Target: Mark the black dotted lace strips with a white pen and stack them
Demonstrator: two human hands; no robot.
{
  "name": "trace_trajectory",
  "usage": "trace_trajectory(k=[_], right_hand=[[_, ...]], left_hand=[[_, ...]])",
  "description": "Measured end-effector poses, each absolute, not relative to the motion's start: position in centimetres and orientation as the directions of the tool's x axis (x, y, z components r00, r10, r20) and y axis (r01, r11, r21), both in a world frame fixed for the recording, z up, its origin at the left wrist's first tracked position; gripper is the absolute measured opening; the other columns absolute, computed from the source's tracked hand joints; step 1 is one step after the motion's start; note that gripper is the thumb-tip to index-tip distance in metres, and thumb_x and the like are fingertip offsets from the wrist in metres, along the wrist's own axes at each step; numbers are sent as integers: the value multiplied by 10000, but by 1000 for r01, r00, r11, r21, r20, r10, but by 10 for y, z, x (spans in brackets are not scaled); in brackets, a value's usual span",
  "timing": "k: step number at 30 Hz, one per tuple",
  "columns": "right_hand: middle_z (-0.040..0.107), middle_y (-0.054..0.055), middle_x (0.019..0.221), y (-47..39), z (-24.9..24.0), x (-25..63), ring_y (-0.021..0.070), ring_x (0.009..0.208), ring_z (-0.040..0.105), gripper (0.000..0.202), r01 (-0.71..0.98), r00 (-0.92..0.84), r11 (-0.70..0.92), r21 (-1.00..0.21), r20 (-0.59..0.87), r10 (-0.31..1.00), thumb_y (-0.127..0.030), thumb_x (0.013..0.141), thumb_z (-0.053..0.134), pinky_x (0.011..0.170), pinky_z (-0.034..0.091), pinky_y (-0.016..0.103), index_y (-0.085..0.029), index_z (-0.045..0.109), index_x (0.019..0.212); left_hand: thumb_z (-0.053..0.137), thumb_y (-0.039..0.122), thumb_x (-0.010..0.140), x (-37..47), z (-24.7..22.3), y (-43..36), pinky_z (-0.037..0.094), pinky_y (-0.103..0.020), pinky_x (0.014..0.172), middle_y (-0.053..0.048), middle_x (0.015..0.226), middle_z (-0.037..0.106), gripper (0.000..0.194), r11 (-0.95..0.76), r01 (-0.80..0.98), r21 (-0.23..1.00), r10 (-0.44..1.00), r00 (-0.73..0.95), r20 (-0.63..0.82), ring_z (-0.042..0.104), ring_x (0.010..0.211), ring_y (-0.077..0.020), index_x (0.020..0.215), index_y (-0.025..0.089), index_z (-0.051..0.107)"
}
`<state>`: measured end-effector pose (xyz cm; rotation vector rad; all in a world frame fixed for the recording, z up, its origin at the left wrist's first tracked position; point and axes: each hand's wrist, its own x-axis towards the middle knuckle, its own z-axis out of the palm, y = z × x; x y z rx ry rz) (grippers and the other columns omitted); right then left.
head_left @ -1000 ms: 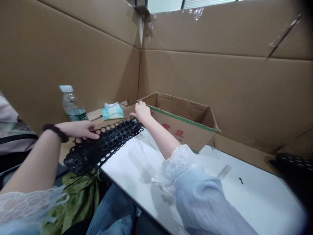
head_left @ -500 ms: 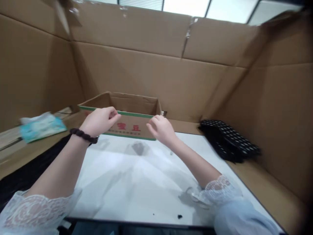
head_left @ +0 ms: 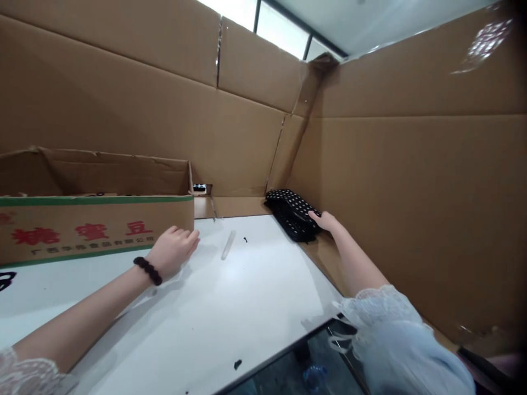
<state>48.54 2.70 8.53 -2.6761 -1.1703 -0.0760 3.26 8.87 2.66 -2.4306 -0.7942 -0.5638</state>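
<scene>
My right hand (head_left: 324,220) is at the near right end of a black pouch with white dots (head_left: 294,211), its fingers closed on the fabric edge. The pouch lies at the right back, by the cardboard wall. Over the white table, close to the right end of a cardboard box with red characters (head_left: 123,233), is my left hand (head_left: 175,249). Its fingers are curled in, and whatever they may hold is hidden. A dark braided band circles the left wrist.
A clear narrow strip (head_left: 228,244) and a small black bit (head_left: 245,240) lie on the white table (head_left: 230,307). Another black scrap (head_left: 237,364) is near the front edge. Tall cardboard walls (head_left: 411,181) stand behind and at the right.
The view has turned to the right. My right hand has moved from in front of the box to the dotted pouch. My left hand has gone lower, near the box's right end.
</scene>
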Motion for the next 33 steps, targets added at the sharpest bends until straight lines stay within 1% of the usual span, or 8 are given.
trace_trajectory(k=[6, 11, 17, 23, 26, 29, 31, 33], right_hand=[[389, 300, 1215, 43, 78, 502, 360, 1156, 359, 752, 641, 767, -745, -183, 132, 628, -598, 724, 429, 902, 320, 409, 34, 483, 1129], [361, 278, 1205, 46, 82, 499, 361, 1096, 411, 725, 607, 795, -766, -211, 179, 580, -592, 637, 549, 845, 360, 420, -38, 508, 1103], [393, 248, 1151, 45, 82, 466, 340, 1096, 403, 472, 714, 674, -670, -203, 458, 580, -314, 749, 533, 877, 302, 443, -69, 426, 1138], [509, 140, 1070, 55, 114, 425, 219, 942, 513, 327, 906, 409, -380, -187, 615, 674, -163, 811, 356, 780, 401, 338, -160, 402, 1135], [565, 104, 984, 52, 146, 383, 218, 928, 524, 284, 983, 115, 40, -177, 780, 615, -135, 767, 402, 812, 414, 362, -161, 476, 1040], [582, 47, 963, 30, 175, 330, 196, 893, 547, 297, 929, -67, 325, -176, 785, 615, -149, 731, 463, 806, 440, 377, -197, 502, 1021], [582, 29, 915, 7, 185, 299, 166, 752, 574, 317, 857, -102, 425, -293, 710, 697, -188, 716, 500, 680, 493, 346, -204, 507, 1032], [580, 18, 902, -14, 189, 278, 131, 653, 569, 346, 760, -155, 501, -414, 633, 759, -228, 719, 517, 579, 507, 298, -213, 501, 1064]], left_hand=[[287, 233, 872, 38, 5, 93, 345, -310, 672, -46, 635, 574, 265, -740, 603, -298, 436, 767, 471, 517, 586, -168, 799, 147, 527], [264, 230, 872, 29, -6, 93, 343, -318, 669, -50, 667, 579, 274, -755, 613, -230, 505, 769, 393, 530, 611, -177, 795, 150, 515], [271, 246, 858, 27, -8, 92, 342, -339, 702, -73, 705, 585, 289, -753, 636, -172, 547, 749, 373, 536, 659, -199, 778, 151, 532], [265, 296, 864, 26, 0, 87, 365, -359, 737, -71, 719, 593, 317, -741, 672, -11, 610, 679, 409, 541, 688, -208, 793, 155, 540], [308, 369, 854, 25, 4, 80, 396, -354, 772, -81, 882, 596, 300, -734, 644, 216, 666, 617, 420, 551, 828, -219, 945, 167, 510], [437, 446, 793, 25, 11, 70, 378, -375, 895, -123, 1238, 427, 540, -695, 530, 486, 719, 538, 440, 440, 1108, -244, 1243, 183, 293], [529, 457, 734, 24, 18, 64, 324, -408, 964, -142, 1384, 207, 795, -659, 428, 618, 744, 492, 453, 300, 1231, -269, 1334, 204, 72], [590, 438, 691, 21, 28, 56, 320, -428, 967, -147, 1398, 161, 916, -603, 325, 729, 769, 478, 424, 275, 1244, -288, 1338, 229, -23]])
